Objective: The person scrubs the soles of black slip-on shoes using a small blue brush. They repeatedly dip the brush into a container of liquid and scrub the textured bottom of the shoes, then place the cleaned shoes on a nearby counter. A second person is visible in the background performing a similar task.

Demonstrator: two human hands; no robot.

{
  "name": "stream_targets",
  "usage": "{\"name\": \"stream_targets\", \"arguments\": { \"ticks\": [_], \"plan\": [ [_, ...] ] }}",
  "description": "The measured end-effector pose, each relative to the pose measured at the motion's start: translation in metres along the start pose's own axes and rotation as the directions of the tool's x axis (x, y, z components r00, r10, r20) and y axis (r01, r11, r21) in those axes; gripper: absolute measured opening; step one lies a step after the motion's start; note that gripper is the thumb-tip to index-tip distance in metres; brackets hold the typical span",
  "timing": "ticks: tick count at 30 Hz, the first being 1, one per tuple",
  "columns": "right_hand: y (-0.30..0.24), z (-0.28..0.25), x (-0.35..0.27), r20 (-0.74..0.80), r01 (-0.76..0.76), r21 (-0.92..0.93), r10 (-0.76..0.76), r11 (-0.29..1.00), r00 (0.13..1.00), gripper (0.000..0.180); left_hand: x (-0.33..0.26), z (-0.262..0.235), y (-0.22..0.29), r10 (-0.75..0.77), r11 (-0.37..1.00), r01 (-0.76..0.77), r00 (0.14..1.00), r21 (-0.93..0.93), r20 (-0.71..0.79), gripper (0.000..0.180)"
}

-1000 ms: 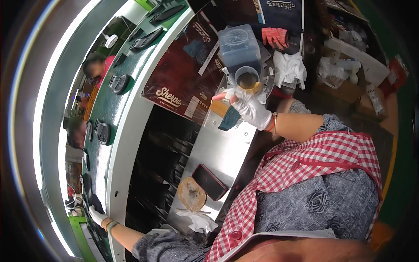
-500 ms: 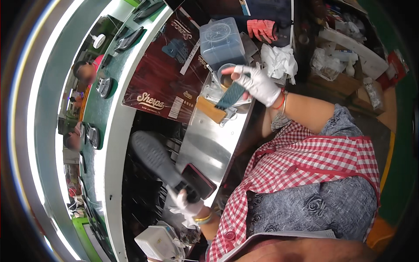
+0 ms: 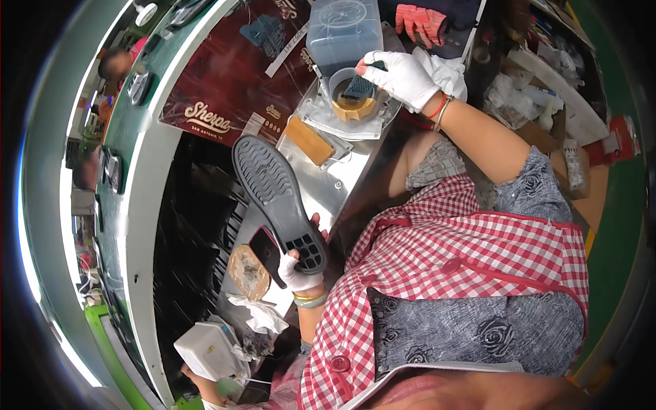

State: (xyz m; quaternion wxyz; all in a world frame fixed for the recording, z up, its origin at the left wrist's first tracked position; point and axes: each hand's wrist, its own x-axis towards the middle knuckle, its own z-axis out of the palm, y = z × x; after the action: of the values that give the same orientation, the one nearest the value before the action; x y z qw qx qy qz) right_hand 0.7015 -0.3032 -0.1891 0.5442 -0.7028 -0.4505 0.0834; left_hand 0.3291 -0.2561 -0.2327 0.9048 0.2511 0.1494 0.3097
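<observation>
A dark grey shoe sole (image 3: 270, 181) is gripped near its heel end by my left hand (image 3: 301, 277), tread side showing. The thumb of that white-gloved hand lies over the edge, and bare fingertips show on the far side. My right hand (image 3: 403, 78), in a white glove with bare fingertips, is closed on a dark green ribbed flat tool (image 3: 359, 87). The tool's lower end reaches into a round cup (image 3: 336, 83) with a tan band around its inside or rim. Beside the cup, a tan rectangular block (image 3: 309, 139) lies on the metal bench (image 3: 331, 183).
A bluish lidded tub (image 3: 345, 37) stands behind the cup, near a red glove (image 3: 421, 25) and crumpled white paper (image 3: 444, 75). By the sole lie a phone (image 3: 268, 254) and a brown disc (image 3: 247, 272). Another person's hand (image 3: 196, 376) is near a white container (image 3: 208, 350).
My right hand has lifted toward the back and the green tool now sits in the cup. My left hand has brought the sole up and turned its tread more into view. The view has shifted.
</observation>
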Motion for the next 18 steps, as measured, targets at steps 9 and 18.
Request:
{"name": "stream_targets", "arguments": {
  "ticks": [9, 18],
  "plan": [
    [0.002, 0.008, 0.005, 0.037, -0.198, 0.149, 0.195, 0.969, 0.980, 0.031, 0.015, 0.008, -0.012, -0.083, 0.988, 0.059, 0.983, -0.144, -0.164, 0.061],
    [0.010, 0.007, 0.005, 0.100, -0.259, 0.221, 0.242, 0.940, 0.965, 0.034, 0.022, 0.007, -0.023, -0.113, 0.988, 0.105, 0.992, -0.115, -0.064, 0.061]
  ]
}}
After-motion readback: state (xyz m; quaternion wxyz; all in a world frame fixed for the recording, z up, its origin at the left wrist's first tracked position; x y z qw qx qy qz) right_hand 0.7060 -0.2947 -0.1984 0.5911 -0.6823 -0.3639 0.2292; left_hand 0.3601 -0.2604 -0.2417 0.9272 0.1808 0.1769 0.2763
